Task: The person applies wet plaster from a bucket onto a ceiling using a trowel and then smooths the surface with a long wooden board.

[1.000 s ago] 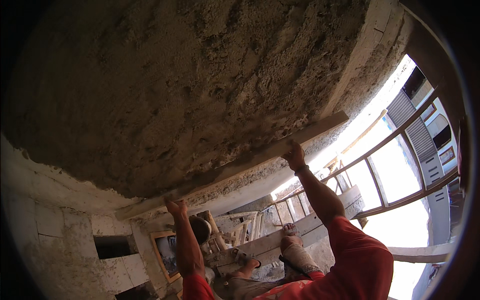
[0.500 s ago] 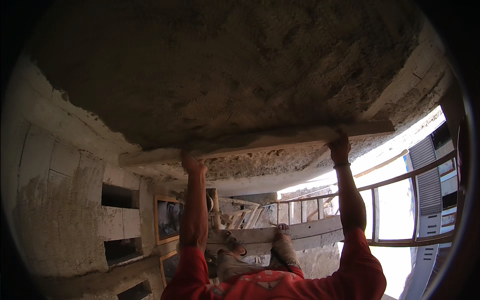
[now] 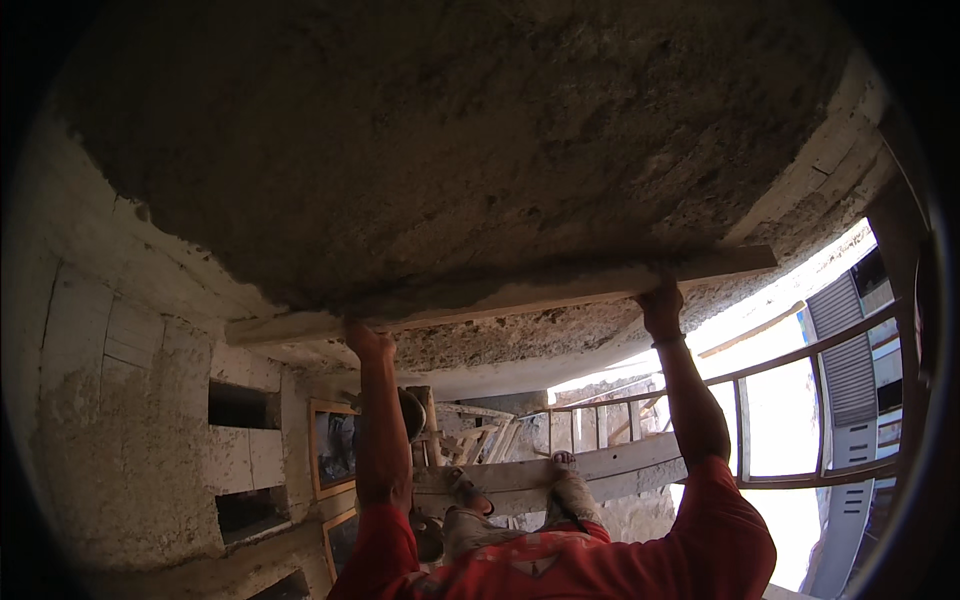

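A long, straight wooden board (image 3: 510,297) lies across the lower part of a wall surface covered in dark, wet-looking plaster (image 3: 480,150). Its left end sits a little lower in the picture than its right end. Dark plaster clings along the board's upper edge. My left hand (image 3: 370,342) is closed on the lower edge, toward the board's left end. Farther right, my right hand (image 3: 660,303) grips the same edge, with a dark band at the wrist. Both arms are stretched out, and the fingertips are partly hidden in shadow.
My feet stand on wooden planks (image 3: 620,466). A ladder-like wooden frame (image 3: 741,425) runs along the right, beside a bright opening. On the left is a block wall (image 3: 140,440) with dark rectangular holes and wood-framed panes (image 3: 333,447). Rough, pitted plaster (image 3: 520,335) shows below the board.
The board has slid slightly to the left along the plaster, with both hands moving along with it. My grip looks the same, and the view has shifted a little.
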A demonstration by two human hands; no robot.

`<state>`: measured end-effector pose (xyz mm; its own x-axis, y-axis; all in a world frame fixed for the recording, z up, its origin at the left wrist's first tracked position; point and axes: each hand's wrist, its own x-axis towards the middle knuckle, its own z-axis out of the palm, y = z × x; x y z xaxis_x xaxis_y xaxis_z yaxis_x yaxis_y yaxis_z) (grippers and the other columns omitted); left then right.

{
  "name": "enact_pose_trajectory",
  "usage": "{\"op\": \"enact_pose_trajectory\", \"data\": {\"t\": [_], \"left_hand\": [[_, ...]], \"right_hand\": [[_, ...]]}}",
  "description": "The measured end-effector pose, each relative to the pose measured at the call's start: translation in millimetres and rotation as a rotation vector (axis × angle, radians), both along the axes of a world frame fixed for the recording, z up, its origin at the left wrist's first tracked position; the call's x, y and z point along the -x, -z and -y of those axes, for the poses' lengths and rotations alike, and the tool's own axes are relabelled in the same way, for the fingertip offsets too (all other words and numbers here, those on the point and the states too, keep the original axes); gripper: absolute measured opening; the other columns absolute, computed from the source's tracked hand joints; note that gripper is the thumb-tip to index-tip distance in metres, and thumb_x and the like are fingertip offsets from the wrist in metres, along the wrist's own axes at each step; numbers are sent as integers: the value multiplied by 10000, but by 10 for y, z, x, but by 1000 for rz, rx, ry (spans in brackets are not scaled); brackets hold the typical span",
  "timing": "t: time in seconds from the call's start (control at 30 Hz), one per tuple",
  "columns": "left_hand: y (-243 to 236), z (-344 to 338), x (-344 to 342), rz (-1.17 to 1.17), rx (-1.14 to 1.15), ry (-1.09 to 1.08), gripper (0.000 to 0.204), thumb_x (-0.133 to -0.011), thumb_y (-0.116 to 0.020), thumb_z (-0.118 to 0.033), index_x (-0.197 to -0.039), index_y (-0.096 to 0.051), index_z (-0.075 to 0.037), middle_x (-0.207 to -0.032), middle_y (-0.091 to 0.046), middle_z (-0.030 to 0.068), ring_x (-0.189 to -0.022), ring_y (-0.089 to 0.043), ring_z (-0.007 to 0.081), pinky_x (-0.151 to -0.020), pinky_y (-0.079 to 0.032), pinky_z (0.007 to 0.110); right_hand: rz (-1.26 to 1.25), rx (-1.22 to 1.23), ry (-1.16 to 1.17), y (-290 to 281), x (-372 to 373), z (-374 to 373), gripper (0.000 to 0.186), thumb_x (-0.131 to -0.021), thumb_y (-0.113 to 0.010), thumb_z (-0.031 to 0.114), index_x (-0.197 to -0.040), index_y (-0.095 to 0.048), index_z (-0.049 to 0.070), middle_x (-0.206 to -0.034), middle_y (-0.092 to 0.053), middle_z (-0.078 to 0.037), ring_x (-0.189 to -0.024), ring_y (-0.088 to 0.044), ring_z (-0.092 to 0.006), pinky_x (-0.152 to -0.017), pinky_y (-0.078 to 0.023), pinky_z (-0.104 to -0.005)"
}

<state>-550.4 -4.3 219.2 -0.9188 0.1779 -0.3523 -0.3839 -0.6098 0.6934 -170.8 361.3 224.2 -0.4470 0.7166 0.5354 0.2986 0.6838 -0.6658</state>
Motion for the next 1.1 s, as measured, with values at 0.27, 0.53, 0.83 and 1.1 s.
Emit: {"op": "enact_pose_trajectory", "data": {"t": [0.27, 0.53, 0.83, 1.1], "left_hand": [[-103, 62, 188, -107, -139, 59, 538, -964, -519, -356, -1418, -396, -94, -1407, -434, 119, -1292, -433, 300, -1030, -404, 531], [-957, -268, -190, -36, 53, -157, 641, -885, -640, -403, -1426, -384, -176, -1378, -441, 64, -1276, -432, 279, -1006, -400, 576], [-1858, -552, -626, -4, 138, -78, 435, -950, -511, -396, -1309, -496, -149, -1271, -547, 56, -1058, -579, 213, -834, -499, 438], [-1999, -745, -753, -109, 128, -50, 479, -962, -467, -385, -1370, -438, -137, -1334, -511, 76, -1214, -519, 258, -1034, -380, 562]], "right_hand": [[-176, 146, 119, 97, 107, -118, 650, -658, -800, -24, -1244, -532, 52, -1049, -640, -103, -897, -620, -193, -731, -560, -340], [1, 201, 164, -590, -200, -421, 740, -647, -821, -12, -1305, -487, 35, -1162, -613, -103, -1019, -588, -207, -896, -522, -348], [-122, 265, 149, -935, -432, -699, 681, -636, -795, -19, -1259, -530, 58, -1173, -614, -91, -1048, -583, -207, -898, -513, -335], [-57, 71, 173, -1347, -593, -812, 831, -627, -796, 34, -1376, -437, 55, -1179, -620, -128, -1081, -602, -242, -914, -501, -348]]}}
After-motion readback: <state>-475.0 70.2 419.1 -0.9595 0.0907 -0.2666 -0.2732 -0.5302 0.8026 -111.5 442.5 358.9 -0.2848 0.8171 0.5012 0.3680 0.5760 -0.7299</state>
